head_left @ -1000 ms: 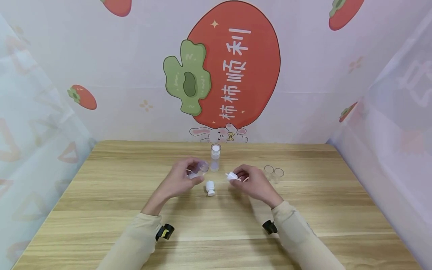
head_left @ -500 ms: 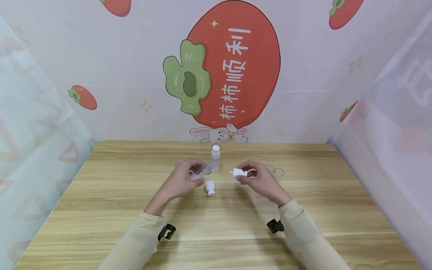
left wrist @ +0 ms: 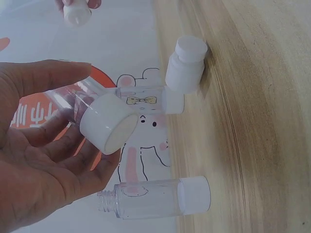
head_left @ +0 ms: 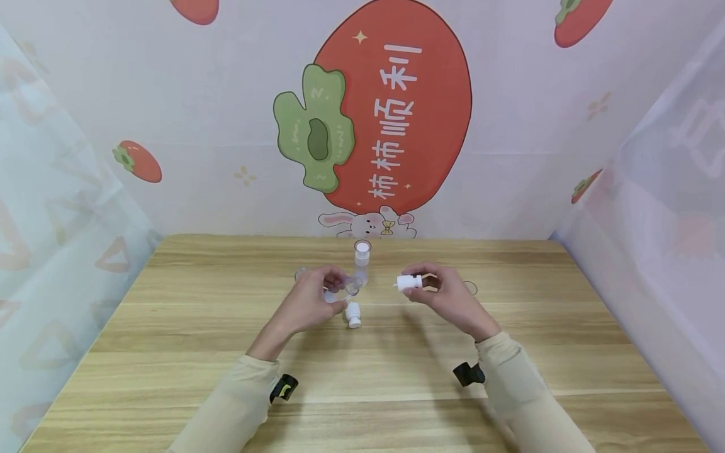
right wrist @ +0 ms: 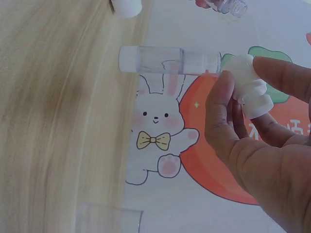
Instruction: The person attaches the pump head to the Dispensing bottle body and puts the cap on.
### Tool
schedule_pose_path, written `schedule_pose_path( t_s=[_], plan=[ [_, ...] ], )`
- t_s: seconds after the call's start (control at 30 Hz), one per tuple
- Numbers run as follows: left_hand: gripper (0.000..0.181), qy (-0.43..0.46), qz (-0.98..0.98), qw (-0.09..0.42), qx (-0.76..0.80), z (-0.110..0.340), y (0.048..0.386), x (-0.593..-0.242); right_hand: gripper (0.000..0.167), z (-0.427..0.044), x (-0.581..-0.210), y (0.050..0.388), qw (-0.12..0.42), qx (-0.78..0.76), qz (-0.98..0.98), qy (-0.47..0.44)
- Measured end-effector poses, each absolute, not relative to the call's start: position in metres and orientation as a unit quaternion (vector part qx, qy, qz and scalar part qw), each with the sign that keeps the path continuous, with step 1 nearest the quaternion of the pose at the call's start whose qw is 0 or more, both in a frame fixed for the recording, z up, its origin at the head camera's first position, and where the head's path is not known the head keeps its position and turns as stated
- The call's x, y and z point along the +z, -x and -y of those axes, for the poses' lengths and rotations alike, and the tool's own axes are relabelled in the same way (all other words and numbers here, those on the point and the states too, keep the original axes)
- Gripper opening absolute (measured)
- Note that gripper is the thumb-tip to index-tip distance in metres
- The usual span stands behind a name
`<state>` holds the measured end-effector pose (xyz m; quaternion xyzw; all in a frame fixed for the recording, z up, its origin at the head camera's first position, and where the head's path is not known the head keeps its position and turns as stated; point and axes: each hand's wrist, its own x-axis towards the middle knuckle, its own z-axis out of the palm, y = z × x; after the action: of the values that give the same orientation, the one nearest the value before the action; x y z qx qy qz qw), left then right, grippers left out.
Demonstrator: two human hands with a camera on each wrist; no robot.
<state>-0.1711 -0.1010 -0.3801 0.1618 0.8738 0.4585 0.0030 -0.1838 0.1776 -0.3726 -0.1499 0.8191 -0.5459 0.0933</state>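
Observation:
My left hand (head_left: 310, 298) holds a clear bottle with a white base (left wrist: 109, 124), tilted, its neck toward the right in the head view. Between the thumb and fingers of my right hand (head_left: 453, 302) is a white pump head (head_left: 409, 282), raised over the table with its thin tip to the left. Another white pump head (head_left: 354, 315) stands on the wood beside my left fingertips. Behind the hands, a bottle with a white top under a clear cover (head_left: 362, 258) stands upright. The two hands are apart.
A second clear bottle with a white base (left wrist: 150, 198) stands beyond my left hand. Clear covers (head_left: 470, 288) stand partly hidden behind my right hand. The printed cloth wall (head_left: 226, 189) rises at the table's back edge.
My right hand has moved right and slightly back with the pump head, which now shows side-on. My left hand has shifted slightly right, and its bottle's neck has swung right.

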Motion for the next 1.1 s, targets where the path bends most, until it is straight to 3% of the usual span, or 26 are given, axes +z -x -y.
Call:
schedule_pose_path(
  t_s=[1.1],
  plan=[
    [0.034,-0.206,-0.883,-0.002,0.423,0.091,0.17,-0.384,0.029,-0.166,-0.361,0.188,0.101,-0.545,-0.811,0.189]
  ],
)
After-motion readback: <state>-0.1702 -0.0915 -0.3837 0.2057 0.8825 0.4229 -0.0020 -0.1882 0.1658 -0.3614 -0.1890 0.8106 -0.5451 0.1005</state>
